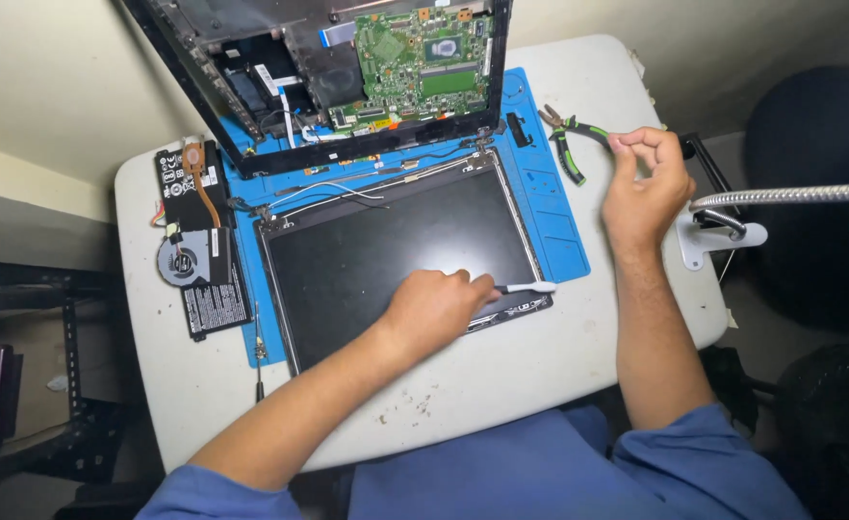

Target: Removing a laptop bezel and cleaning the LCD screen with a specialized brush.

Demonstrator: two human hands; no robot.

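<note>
White round-cornered table (501, 380), scuffed and speckled, blue repair mat (559, 231) on top.

Your left hand (434, 310) is closed around a white plastic pry tool (526, 287), its tip poking out past your fingers to the right and lying on the lower right corner of the laptop screen panel (386, 255). Panel lies flat on the mat, directly under and beyond that hand.

Your right hand (646, 183) is raised off the table, thumb and fingers pinched together; can't tell what, if anything, is between them. Green-handled pliers (571, 144) sit just left of it on the mat edge.

Beyond the panel: opened laptop base (338, 67), green motherboard (424, 53) exposed. Far left of your left hand: black battery pack (215, 289), cooling fan with copper heat pipe (186, 252) on top. Flexible metal lamp arm (790, 196) comes in right of your right hand.
</note>
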